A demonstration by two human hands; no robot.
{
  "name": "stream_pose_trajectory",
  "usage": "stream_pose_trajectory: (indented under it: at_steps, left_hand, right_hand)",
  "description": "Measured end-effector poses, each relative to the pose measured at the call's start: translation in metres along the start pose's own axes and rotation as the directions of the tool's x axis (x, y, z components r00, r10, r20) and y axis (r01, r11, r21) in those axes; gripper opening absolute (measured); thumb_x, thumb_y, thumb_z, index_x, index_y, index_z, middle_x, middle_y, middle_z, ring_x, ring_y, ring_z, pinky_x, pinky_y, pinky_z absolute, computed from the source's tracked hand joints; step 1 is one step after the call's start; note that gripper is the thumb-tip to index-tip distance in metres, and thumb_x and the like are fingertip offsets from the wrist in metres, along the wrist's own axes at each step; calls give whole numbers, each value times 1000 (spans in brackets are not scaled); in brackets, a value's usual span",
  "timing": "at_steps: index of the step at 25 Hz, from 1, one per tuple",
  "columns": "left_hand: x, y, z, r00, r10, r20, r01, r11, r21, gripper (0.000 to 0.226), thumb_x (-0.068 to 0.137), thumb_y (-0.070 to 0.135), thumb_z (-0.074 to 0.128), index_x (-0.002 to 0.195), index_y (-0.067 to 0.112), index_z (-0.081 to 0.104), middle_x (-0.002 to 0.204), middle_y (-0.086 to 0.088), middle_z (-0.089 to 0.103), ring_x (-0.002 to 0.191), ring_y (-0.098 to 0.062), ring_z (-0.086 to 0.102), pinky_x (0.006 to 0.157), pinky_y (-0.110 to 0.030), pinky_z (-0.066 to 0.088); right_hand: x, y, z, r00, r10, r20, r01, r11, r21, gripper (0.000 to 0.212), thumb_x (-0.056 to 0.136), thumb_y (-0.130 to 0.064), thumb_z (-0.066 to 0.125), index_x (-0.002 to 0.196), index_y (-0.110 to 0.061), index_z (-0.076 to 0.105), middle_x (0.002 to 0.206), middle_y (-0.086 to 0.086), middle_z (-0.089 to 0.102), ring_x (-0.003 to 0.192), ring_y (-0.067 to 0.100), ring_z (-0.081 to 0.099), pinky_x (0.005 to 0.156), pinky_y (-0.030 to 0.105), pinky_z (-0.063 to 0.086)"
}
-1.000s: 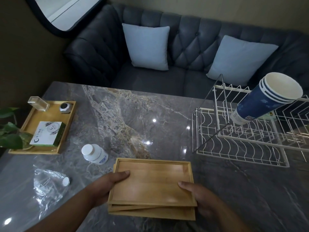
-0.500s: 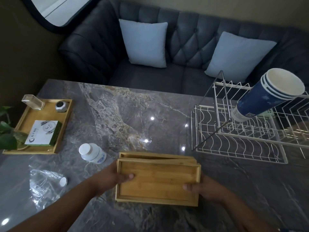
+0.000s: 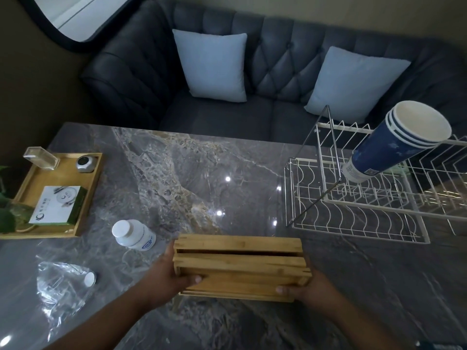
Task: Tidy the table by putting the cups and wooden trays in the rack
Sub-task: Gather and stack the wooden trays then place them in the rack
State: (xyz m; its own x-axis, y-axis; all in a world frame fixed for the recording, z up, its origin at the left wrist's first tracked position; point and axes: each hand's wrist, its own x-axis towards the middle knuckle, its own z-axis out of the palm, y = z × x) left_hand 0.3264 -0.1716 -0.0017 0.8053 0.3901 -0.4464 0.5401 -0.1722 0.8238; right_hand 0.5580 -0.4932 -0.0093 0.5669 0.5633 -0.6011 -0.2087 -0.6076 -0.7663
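gripping stacked wooden trays [image 3: 240, 267]: left hand [image 3: 166, 279], right hand [image 3: 307, 290].

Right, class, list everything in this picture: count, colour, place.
Wooden trays: stack, number unclear, light brown, held on edge at table's near side.
Paper cups: nested stack, blue with white rims, tilted on the rack.
Rack: one, white wire, table's right.
Table: one, grey marble.
Loaded tray: one, light brown, table's left.
Clear box, silver gadget, white-green box: one each, on loaded tray.
Bottle: one, white, lying by held trays.
Plastic bag: one, clear, near left.
Plant: green leaves, left edge.
Sofa: one, dark grey, behind table.
Cushions: two, pale blue, on sofa.
Left hand, right hand: grip the stack's ends.
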Motion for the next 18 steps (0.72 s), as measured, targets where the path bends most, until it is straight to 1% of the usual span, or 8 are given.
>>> stream_pose_trajectory:
  at_steps: [1,3,7,9,11,12,15,18]
  left_hand:
    - [-2,-1,1,1000,10,-21,-10,999,34,89,58,54,90,132,45,42,121,33,64,111,8,62,91,-28,51]
    - [-6,-2,4,997,57,-46,-51,991,122,85,58,55,89,128,48,40,120,36,61,108,12,61,86,-23,51]
    - [-18,-1,9,994,111,-20,-102,964,245,85,64,53,83,130,62,30,116,34,63,102,13,63,81,-20,52]
    - [-24,-2,12,994,108,-15,-100,952,289,85,66,56,78,134,61,27,120,30,62,102,7,65,81,-17,49]
    - [-26,-3,15,995,97,-23,-86,952,294,87,69,54,79,139,54,27,126,22,62,105,-3,67,83,-21,50]
    - [-25,-3,17,995,94,-29,-81,952,297,88,70,53,79,141,52,27,128,20,62,107,-6,67,85,-25,52]
    - [-23,-4,17,995,99,-24,-86,942,323,93,70,60,74,149,44,30,134,18,60,113,-9,66,92,-33,56]
    - [-22,-6,14,995,101,28,-104,920,378,103,67,61,76,154,41,25,140,16,57,118,-9,65,94,-29,54]
  right_hand:
    - [-3,0,2,999,-25,-21,24,999,-41,105,48,-30,99,138,-27,47,115,-22,73,105,-2,70,82,10,54]
    - [-9,3,5,995,-71,-70,62,991,-116,108,49,-34,100,139,-33,42,114,-20,73,105,-4,68,84,10,52]
    - [-24,13,15,969,-186,-160,145,961,-237,100,64,-19,97,146,-26,40,136,-3,58,124,15,59,106,38,48]
    - [-31,16,19,963,-221,-151,177,949,-261,96,70,-17,93,147,-34,38,140,-3,54,128,12,56,109,33,44]
    - [-34,17,20,960,-228,-161,183,950,-254,97,71,-19,93,146,-41,35,141,-8,54,127,9,56,108,26,44]
    - [-33,18,20,960,-226,-163,178,948,-265,98,71,-23,93,146,-43,33,140,-11,54,127,9,56,108,28,44]
    - [-34,13,17,973,-178,-143,130,947,-294,107,63,-41,92,146,-52,27,130,-34,49,119,2,56,102,28,45]
    - [-35,10,10,984,-156,-88,124,947,-295,113,55,-50,92,145,-51,24,131,-25,55,118,2,59,101,24,46]
